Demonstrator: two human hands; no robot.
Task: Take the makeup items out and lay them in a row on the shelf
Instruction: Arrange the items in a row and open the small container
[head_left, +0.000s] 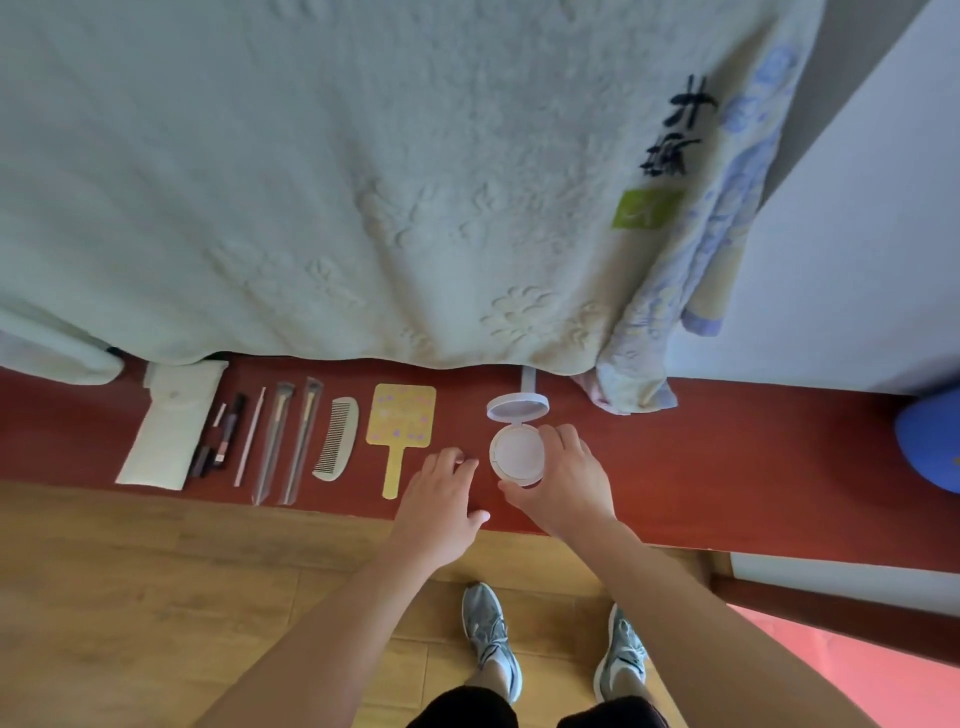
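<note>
1. While I watch, the pouch lies flat at the shelf's left end; brushes, comb and mirror form a row.
2. Left hand rests empty, fingers spread.
3. Right hand grips the open compact, seemingly the last piece.

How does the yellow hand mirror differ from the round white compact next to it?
The yellow hand mirror is flat and squarish with a long handle; the compact is round and white, with no handle. The mirror lies untouched; the compact stands open, lid up, with the right hand around it. Both rest on the red shelf.
</note>
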